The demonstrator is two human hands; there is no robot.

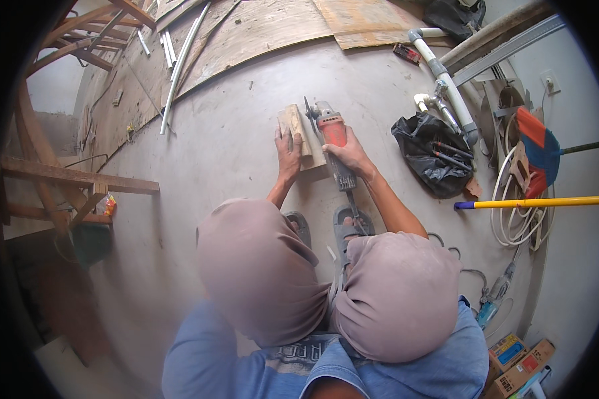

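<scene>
My right hand is wrapped round the body of a red and black angle grinder. The grinder's disc stands on edge at its left side, close to a pale wooden block. My left hand rests on the left side of that block with its fingers stretched along it. Under the block lies another flat light piece, partly covered. A dark cord runs from the grinder's rear end down toward my sandalled right foot. Whether the disc touches the wood I cannot tell.
A black plastic bag with tools on it lies to the right, near white pipes. Farther right are a coiled white cable and a yellow pole. Wooden trestles stand left; plywood sheets lie ahead.
</scene>
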